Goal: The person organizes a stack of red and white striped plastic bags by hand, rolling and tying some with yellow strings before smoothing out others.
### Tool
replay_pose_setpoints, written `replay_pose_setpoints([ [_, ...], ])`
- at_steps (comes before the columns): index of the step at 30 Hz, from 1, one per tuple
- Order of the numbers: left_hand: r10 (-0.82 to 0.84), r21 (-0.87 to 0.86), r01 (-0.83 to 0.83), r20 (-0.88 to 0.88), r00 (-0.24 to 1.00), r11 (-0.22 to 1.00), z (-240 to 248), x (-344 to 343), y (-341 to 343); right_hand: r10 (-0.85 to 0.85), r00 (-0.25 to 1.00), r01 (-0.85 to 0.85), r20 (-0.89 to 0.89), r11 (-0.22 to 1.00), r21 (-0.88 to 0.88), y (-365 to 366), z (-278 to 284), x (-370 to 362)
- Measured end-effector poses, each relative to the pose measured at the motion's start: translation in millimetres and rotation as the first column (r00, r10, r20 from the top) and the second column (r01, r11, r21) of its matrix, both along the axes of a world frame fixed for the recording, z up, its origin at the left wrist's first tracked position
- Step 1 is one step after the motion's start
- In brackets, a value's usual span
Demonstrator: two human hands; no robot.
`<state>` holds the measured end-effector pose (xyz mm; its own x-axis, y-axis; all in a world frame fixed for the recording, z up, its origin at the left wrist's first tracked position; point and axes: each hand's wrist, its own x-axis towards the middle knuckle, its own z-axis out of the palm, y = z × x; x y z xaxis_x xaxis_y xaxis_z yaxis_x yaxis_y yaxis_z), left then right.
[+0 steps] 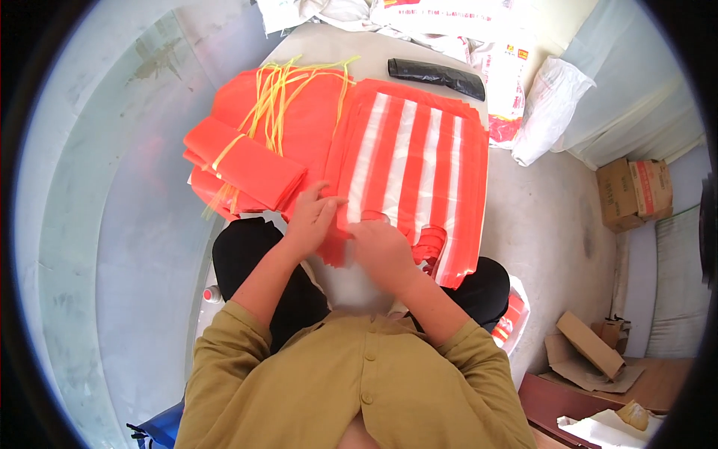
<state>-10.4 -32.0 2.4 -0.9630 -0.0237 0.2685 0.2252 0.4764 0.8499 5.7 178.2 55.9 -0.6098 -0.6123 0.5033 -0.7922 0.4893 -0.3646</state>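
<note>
A flat stack of red-and-white striped plastic bags [411,150] lies in front of me, its cut-out handle ends toward me. My right hand [381,251] is at the near left corner of the stack, fingers curled on the edge of a striped bag. Close beside it, my left hand [308,221] rests at the red side edge of the bags, fingers spread. Red plastic hangs below the hands over the table's front edge. To the left lies a folded red bundle [243,161] tied with a yellow strap, on more red sheets [307,105].
Loose yellow straps [277,105] lie across the red sheets. A black plastic roll [436,78] sits at the table's far edge. White printed sacks [505,82] stand behind. Cardboard boxes [634,194] are on the floor to the right; a pale wall curves along the left.
</note>
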Motion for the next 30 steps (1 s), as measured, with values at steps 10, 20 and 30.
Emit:
replay_pose_setpoints([
  [10, -0.113, -0.337, 0.087, -0.058, 0.992, 0.938, 28, -45, 20, -0.18, 0.739, 0.47, 0.649, 0.828, -0.306, 63, -17, -59],
  [20, -0.032, -0.43, 0.007, -0.05, 0.998, 0.903, 11, -65, 38, -0.411, 0.588, 0.531, 0.697, 0.846, 0.05, 81, -32, -77],
  [30, -0.277, -0.605, 0.073, -0.251, 0.927, 0.793, 25, -68, 70, -0.525, 0.719, 0.497, 0.455, 0.846, 0.192, 76, -36, -74],
])
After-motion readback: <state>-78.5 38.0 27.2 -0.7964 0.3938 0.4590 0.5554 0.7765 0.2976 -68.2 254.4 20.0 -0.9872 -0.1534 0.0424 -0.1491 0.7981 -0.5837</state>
